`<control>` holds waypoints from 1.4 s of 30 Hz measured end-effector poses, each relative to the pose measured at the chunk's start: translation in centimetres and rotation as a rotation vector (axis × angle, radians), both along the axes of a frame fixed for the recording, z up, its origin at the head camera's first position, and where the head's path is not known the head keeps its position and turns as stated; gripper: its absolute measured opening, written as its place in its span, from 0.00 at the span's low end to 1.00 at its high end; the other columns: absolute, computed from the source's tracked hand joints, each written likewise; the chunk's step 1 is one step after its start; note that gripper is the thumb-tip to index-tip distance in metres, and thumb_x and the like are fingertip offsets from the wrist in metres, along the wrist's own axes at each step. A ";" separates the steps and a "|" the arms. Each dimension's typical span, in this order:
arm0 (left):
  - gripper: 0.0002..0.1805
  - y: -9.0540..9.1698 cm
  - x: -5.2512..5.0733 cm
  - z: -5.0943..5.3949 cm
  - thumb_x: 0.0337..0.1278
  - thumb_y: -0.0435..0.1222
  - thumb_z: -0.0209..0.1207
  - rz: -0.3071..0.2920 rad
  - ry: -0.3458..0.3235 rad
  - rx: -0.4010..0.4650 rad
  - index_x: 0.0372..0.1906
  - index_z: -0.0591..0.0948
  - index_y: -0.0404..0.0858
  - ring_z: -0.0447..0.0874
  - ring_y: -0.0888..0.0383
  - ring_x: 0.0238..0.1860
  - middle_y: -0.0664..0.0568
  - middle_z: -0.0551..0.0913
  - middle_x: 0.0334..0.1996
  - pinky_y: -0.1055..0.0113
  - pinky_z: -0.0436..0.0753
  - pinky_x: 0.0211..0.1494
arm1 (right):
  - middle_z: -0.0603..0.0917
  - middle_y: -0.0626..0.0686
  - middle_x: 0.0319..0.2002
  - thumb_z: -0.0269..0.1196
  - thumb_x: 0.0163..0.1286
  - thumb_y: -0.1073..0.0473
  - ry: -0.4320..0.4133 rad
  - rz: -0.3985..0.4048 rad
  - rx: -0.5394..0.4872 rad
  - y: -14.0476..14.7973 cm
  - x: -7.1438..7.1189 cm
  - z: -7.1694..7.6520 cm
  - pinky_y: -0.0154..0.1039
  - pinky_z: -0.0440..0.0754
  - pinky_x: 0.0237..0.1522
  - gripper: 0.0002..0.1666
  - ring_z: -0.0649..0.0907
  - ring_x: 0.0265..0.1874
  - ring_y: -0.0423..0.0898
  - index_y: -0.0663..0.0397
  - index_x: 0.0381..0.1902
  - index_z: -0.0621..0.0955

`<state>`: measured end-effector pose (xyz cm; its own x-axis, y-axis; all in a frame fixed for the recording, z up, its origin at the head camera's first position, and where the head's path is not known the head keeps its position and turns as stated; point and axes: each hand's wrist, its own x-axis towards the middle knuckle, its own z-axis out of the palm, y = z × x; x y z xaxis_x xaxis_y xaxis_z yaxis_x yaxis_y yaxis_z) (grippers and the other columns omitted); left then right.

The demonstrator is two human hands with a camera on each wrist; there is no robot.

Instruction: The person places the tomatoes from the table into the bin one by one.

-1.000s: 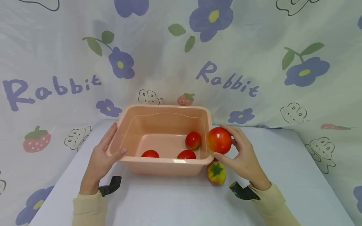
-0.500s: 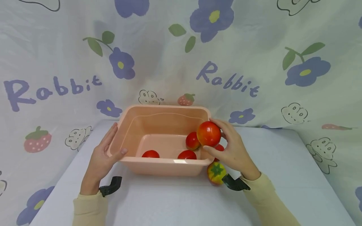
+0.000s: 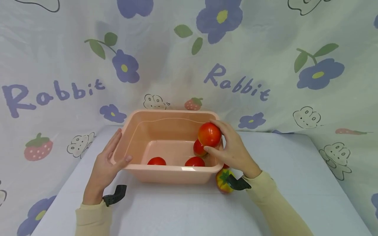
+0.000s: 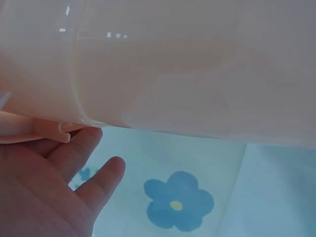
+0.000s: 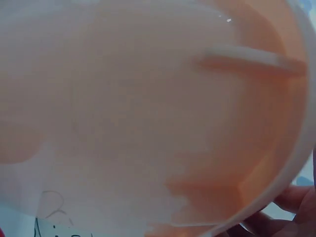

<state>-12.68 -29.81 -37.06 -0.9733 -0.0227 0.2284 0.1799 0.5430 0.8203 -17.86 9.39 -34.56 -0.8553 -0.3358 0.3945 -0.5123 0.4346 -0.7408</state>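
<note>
Where the tomato [image 3: 209, 135] hangs: over the right end of an open tub [image 3: 174, 177], overlapping a second red fruit [image 3: 199, 148] in the head view; whether the two touch cannot be told.
Tomato's look: round, smooth and glossy, bright red tinged with orange, with small white highlights on its skin.
Right hand [image 3: 233, 152]: thumb and fingers parted to the tomato's width, pinching it from the right.
Left hand [image 3: 104, 165]: thumb over the tub's rim, fingers stretched along its outer left side, gripping the edge.
Tub's look: peach, shiny, round-cornered, with a broad rim; its wall fills much of both wrist views.
Tub's contents: besides the fruit behind the tomato, two more red fruits [image 3: 195, 161], each partly hidden by the front wall.
Beside the tub, at its near right corner: a yellow fruit [image 3: 220, 182] with a green star-shaped top, partly covered by a black wrist mount [image 3: 239, 183], on a white table [image 3: 177, 209].
Backdrop: a pale curtain [image 3: 165, 72] printed with purple flowers and the word "Rabbit."
</note>
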 end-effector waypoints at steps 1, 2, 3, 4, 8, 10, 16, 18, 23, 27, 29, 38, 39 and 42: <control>0.47 0.0 0.0 0.0 0.58 0.38 0.68 0.002 -0.002 -0.001 0.80 0.57 0.53 0.60 0.44 0.75 0.61 0.54 0.79 0.84 0.68 0.59 | 0.75 0.50 0.64 0.76 0.56 0.58 -0.003 0.000 0.013 -0.1 -0.1 0.0 0.52 0.80 0.59 0.47 0.76 0.61 0.47 0.48 0.72 0.69; 0.47 0.0 0.0 0.0 0.58 0.38 0.68 0.003 -0.003 -0.001 0.80 0.57 0.54 0.60 0.44 0.75 0.61 0.54 0.79 0.84 0.69 0.58 | 0.75 0.50 0.64 0.76 0.56 0.58 -0.004 0.000 0.026 -0.2 -0.2 0.0 0.52 0.80 0.59 0.47 0.76 0.61 0.48 0.48 0.72 0.69; 0.47 0.0 0.0 0.0 0.58 0.38 0.68 0.006 -0.007 -0.002 0.80 0.57 0.54 0.60 0.44 0.75 0.62 0.54 0.79 0.84 0.69 0.58 | 0.75 0.50 0.64 0.75 0.56 0.58 -0.007 0.001 0.039 -0.3 -0.2 0.0 0.52 0.80 0.59 0.47 0.76 0.61 0.48 0.48 0.72 0.69; 0.47 0.0 0.0 -0.1 0.59 0.38 0.68 0.008 -0.009 -0.004 0.80 0.57 0.54 0.60 0.44 0.75 0.62 0.54 0.79 0.84 0.69 0.58 | 0.74 0.50 0.65 0.75 0.57 0.58 -0.011 0.003 0.051 -0.4 -0.3 0.0 0.52 0.80 0.59 0.47 0.76 0.61 0.48 0.48 0.72 0.68; 0.47 0.1 0.0 0.0 0.58 0.38 0.68 0.013 -0.012 -0.005 0.80 0.57 0.55 0.61 0.45 0.75 0.63 0.54 0.79 0.85 0.69 0.57 | 0.74 0.51 0.65 0.74 0.58 0.58 -0.030 0.014 0.083 -0.5 -0.3 0.0 0.52 0.81 0.58 0.47 0.76 0.61 0.50 0.49 0.73 0.67; 0.47 0.1 0.0 0.1 0.58 0.38 0.69 0.014 -0.012 -0.005 0.80 0.57 0.55 0.61 0.44 0.74 0.63 0.54 0.79 0.85 0.70 0.56 | 0.73 0.52 0.66 0.74 0.58 0.58 -0.035 0.015 0.089 -0.5 -0.4 -0.2 0.52 0.80 0.58 0.48 0.76 0.61 0.50 0.49 0.74 0.66; 0.47 0.1 0.1 0.1 0.58 0.38 0.68 0.021 -0.016 -0.007 0.80 0.57 0.55 0.62 0.44 0.74 0.63 0.54 0.79 0.85 0.70 0.56 | 0.73 0.53 0.66 0.74 0.57 0.58 -0.030 0.019 0.097 -0.5 -0.5 -0.3 0.53 0.80 0.59 0.48 0.76 0.62 0.52 0.50 0.74 0.66; 0.47 0.1 0.1 0.1 0.58 0.38 0.68 0.023 -0.015 -0.008 0.80 0.57 0.55 0.62 0.43 0.74 0.63 0.54 0.79 0.85 0.70 0.56 | 0.73 0.54 0.67 0.74 0.57 0.58 -0.026 0.013 0.103 -0.4 -0.5 -0.2 0.55 0.78 0.60 0.48 0.76 0.63 0.54 0.51 0.74 0.67; 0.47 0.2 0.1 0.2 0.58 0.38 0.68 0.023 -0.014 -0.011 0.79 0.58 0.55 0.61 0.46 0.75 0.63 0.55 0.79 0.85 0.70 0.56 | 0.73 0.53 0.69 0.75 0.57 0.58 0.002 -0.010 0.074 0.3 -0.2 0.1 0.60 0.73 0.64 0.46 0.73 0.67 0.56 0.50 0.72 0.69; 0.47 0.2 0.1 0.3 0.58 0.38 0.68 0.030 -0.022 -0.014 0.79 0.58 0.55 0.61 0.49 0.75 0.64 0.55 0.79 0.85 0.69 0.57 | 0.73 0.49 0.69 0.76 0.57 0.58 0.011 -0.040 0.039 1.1 0.0 0.0 0.59 0.72 0.65 0.45 0.72 0.68 0.51 0.46 0.71 0.71; 0.47 0.3 0.2 0.4 0.58 0.38 0.68 0.031 -0.022 -0.014 0.79 0.58 0.55 0.61 0.48 0.75 0.64 0.55 0.79 0.85 0.70 0.56 | 0.73 0.49 0.69 0.76 0.58 0.57 0.007 -0.057 0.028 1.4 0.1 -0.1 0.59 0.72 0.66 0.44 0.72 0.68 0.49 0.47 0.71 0.71; 0.47 0.2 0.1 0.3 0.59 0.37 0.68 0.026 -0.018 -0.009 0.79 0.58 0.55 0.62 0.49 0.74 0.63 0.55 0.79 0.85 0.70 0.56 | 0.74 0.53 0.68 0.74 0.59 0.61 0.017 -0.099 -0.030 2.9 -0.1 -1.1 0.57 0.71 0.67 0.42 0.72 0.68 0.51 0.56 0.70 0.72; 0.47 0.2 0.1 0.3 0.58 0.37 0.68 0.026 -0.017 -0.009 0.79 0.58 0.55 0.62 0.50 0.74 0.63 0.55 0.79 0.85 0.70 0.56 | 0.75 0.53 0.68 0.74 0.59 0.60 0.018 -0.104 -0.035 3.0 0.0 -1.2 0.56 0.71 0.68 0.42 0.72 0.68 0.51 0.55 0.70 0.72; 0.47 0.3 0.1 0.4 0.58 0.38 0.68 0.029 -0.018 -0.012 0.79 0.58 0.55 0.63 0.52 0.74 0.64 0.55 0.79 0.86 0.70 0.55 | 0.75 0.52 0.67 0.74 0.60 0.60 0.017 -0.113 -0.053 3.5 0.1 -1.7 0.53 0.71 0.67 0.41 0.73 0.67 0.49 0.54 0.70 0.72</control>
<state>-12.60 -29.47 -36.70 -0.9763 -0.0485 0.2109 0.1487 0.5578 0.8166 -17.80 12.87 -36.22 -0.8798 -0.2160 0.4235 -0.4746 0.4511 -0.7558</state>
